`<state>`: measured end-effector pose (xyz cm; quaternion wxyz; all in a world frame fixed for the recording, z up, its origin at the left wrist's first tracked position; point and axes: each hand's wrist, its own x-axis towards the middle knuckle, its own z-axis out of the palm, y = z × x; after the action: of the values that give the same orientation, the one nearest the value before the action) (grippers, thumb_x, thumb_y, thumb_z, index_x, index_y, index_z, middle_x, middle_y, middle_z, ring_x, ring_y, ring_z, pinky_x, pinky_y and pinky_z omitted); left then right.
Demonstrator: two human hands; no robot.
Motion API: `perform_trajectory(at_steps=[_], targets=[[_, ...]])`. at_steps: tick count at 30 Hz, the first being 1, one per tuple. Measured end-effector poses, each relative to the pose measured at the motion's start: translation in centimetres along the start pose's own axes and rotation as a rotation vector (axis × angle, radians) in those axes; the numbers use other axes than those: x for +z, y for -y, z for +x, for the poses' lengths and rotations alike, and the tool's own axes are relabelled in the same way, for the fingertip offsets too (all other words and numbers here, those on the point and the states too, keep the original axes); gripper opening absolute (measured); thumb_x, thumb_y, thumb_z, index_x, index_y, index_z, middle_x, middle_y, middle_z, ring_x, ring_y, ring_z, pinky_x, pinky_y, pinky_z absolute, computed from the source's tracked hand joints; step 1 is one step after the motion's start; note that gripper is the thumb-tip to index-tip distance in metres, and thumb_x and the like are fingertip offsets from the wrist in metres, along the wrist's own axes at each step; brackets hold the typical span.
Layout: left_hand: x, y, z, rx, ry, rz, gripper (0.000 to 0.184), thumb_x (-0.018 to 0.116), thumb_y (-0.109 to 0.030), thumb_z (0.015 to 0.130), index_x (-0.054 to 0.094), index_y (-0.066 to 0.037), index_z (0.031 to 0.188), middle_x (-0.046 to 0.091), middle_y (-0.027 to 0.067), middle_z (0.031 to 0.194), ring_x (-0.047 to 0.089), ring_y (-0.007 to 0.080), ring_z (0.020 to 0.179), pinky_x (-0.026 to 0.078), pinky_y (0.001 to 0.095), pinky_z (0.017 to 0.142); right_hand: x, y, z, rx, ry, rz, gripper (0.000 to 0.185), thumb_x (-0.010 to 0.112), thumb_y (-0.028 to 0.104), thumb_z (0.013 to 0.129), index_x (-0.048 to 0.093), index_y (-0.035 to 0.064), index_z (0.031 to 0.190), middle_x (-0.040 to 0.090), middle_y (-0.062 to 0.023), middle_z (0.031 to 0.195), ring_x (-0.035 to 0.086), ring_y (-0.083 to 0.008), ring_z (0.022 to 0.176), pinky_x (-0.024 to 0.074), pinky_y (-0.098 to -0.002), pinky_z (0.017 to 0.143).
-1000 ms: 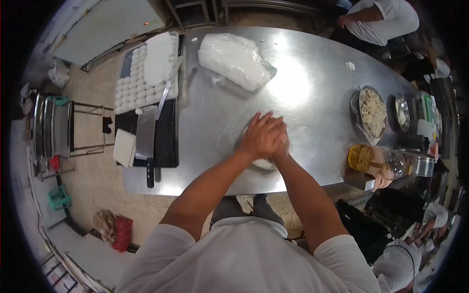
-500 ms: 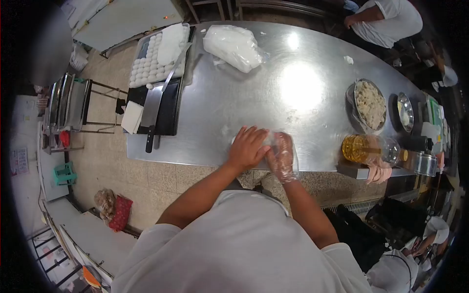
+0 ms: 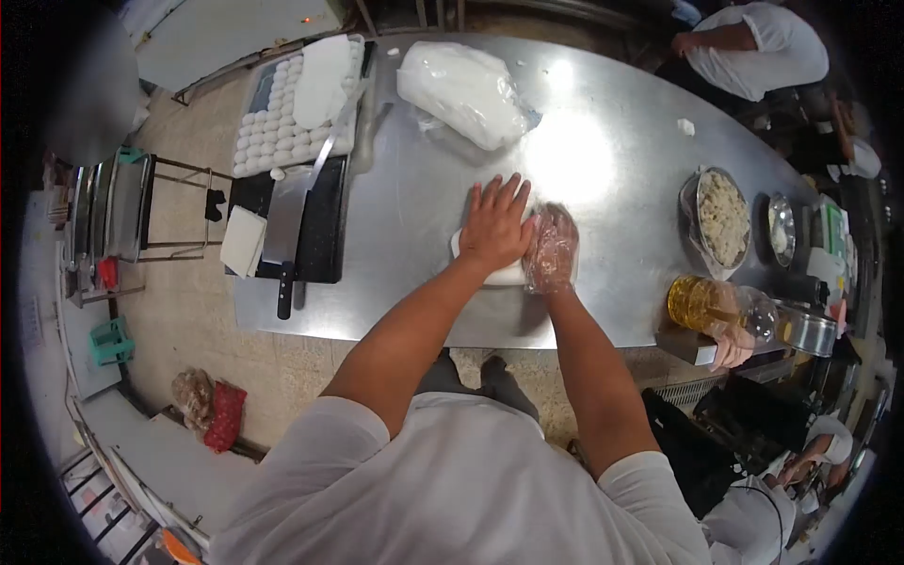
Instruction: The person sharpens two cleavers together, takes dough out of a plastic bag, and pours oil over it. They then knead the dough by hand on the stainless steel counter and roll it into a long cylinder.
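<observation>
A white piece of what looks like dough point(image 3: 507, 275) lies on the steel table near its front edge, partly hidden under both hands. My left hand point(image 3: 496, 226) is bare and presses flat on it, fingers spread and pointing away from me. Beside it on the right, my right hand point(image 3: 552, 247) wears a clear plastic glove and rests palm down on the dough's right side, fingers extended. The two hands meet near the left thumb. Beyond them sits a large white mass in clear plastic point(image 3: 463, 92).
To the left, a tray of white balls point(image 3: 273, 141) and a black board point(image 3: 325, 221) with a cleaver point(image 3: 285, 226) and long knife. On the right stand a bowl of pale filling point(image 3: 723, 217), a small metal bowl point(image 3: 781, 229) and an oil bottle point(image 3: 702, 303). People work beyond.
A second ago the hands were stacked; they have come apart and now lie side by side. Since half a second ago both have moved forward, away from me, and the view has shifted.
</observation>
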<state>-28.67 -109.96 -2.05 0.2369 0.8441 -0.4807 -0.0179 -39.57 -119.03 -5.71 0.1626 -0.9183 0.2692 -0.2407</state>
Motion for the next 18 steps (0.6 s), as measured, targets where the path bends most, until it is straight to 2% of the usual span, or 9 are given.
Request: perform_trajectory(at_steps=[2,4,6,8,9,12,14,16,18], targets=[[-0.9,0.4,0.2,-0.014,0.038,0.012,0.056,0.049,-0.041,0.100,0.049,-0.011,0.148,0.036,0.0152,0.160,0.028,0.0368,0.150,0.016,0.0592,0.122,-2.1,1.6,0.2,0.051,0.057,-0.084,0.036,0.056,0.029,0.097,0.066,-0.0022,0.113,0.065,-0.0193,0.112,0.059,-0.0377,0.114,0.0408,-0.0520,0.105],[-1.8,1.2,0.8,-0.143,0.557,-0.247,0.060,0.051,-0.045,0.099,0.046,-0.014,0.150,0.036,0.0163,0.160,0.026,0.0373,0.151,0.013,0.0590,0.123,-4.0,2.7,-0.1,0.113,0.296,-0.233,0.030,0.057,0.031,0.098,0.065,0.0020,0.101,0.066,-0.0151,0.095,0.063,-0.0336,0.100,0.0480,-0.0450,0.094],[-4.6,1.7,-0.2,-0.041,0.637,-0.336,0.064,0.059,-0.043,0.093,0.048,-0.014,0.149,0.040,0.0180,0.155,0.034,0.0371,0.144,0.023,0.0544,0.118,-2.0,0.0,-1.3,0.100,0.088,-0.256,0.028,0.057,0.034,0.099,0.062,0.0070,0.092,0.063,-0.0075,0.084,0.061,-0.0243,0.084,0.0480,-0.0345,0.078],[-7.4,3.0,-0.6,0.126,0.782,-0.492,0.075,0.077,-0.039,0.080,0.051,-0.013,0.145,0.049,0.0215,0.144,0.052,0.0367,0.132,0.043,0.0453,0.109,-4.9,0.9,-0.5,0.814,0.234,1.180,0.025,0.057,0.033,0.100,0.059,0.0108,0.090,0.057,-0.0022,0.079,0.053,-0.0163,0.072,0.0424,-0.0294,0.067],[-7.9,3.1,-0.3,0.212,0.727,-0.423,0.075,0.085,-0.033,0.070,0.058,-0.012,0.137,0.054,0.0201,0.132,0.060,0.0361,0.119,0.051,0.0418,0.098,-6.7,1.3,-1.3,0.615,0.280,1.299,0.025,0.058,0.033,0.101,0.057,0.0117,0.088,0.052,0.0023,0.078,0.047,-0.0116,0.069,0.0393,-0.0277,0.065],[-13.1,0.2,1.0,0.382,1.066,-0.070,0.067,0.086,-0.030,0.069,0.064,-0.010,0.129,0.055,0.0193,0.130,0.060,0.0364,0.117,0.049,0.0436,0.100,-10.8,4.0,-2.1,0.591,0.399,1.536,0.028,0.060,0.038,0.101,0.059,0.0115,0.091,0.053,0.0013,0.080,0.049,-0.0116,0.075,0.0417,-0.0270,0.070],[-13.2,0.6,-0.3,0.376,1.059,-0.226,0.065,0.087,-0.031,0.069,0.066,-0.009,0.127,0.054,0.0198,0.131,0.058,0.0370,0.120,0.048,0.0431,0.102,-11.8,4.6,-2.2,0.685,0.342,1.504,0.032,0.063,0.043,0.098,0.060,0.0109,0.093,0.054,0.0015,0.081,0.048,-0.0108,0.074,0.0412,-0.0268,0.070],[-12.0,1.0,-3.0,0.369,1.062,-0.375,0.064,0.088,-0.033,0.068,0.068,-0.009,0.124,0.053,0.0203,0.133,0.056,0.0377,0.123,0.047,0.0427,0.105,-11.8,4.9,-2.2,0.720,0.366,1.113,0.039,0.063,0.045,0.098,0.064,0.0067,0.104,0.061,-0.0028,0.092,0.057,-0.0141,0.083,0.0468,-0.0297,0.076],[-7.4,2.4,-8.1,0.246,0.571,-0.701,0.075,0.088,-0.034,0.068,0.062,-0.005,0.133,0.044,0.0226,0.145,0.046,0.0395,0.135,0.041,0.0435,0.113,-9.9,6.5,-2.9,0.680,0.640,0.901,0.058,0.064,0.050,0.095,0.063,0.0040,0.130,0.066,-0.0119,0.123,0.061,-0.0267,0.115,0.0450,-0.0354,0.104]])
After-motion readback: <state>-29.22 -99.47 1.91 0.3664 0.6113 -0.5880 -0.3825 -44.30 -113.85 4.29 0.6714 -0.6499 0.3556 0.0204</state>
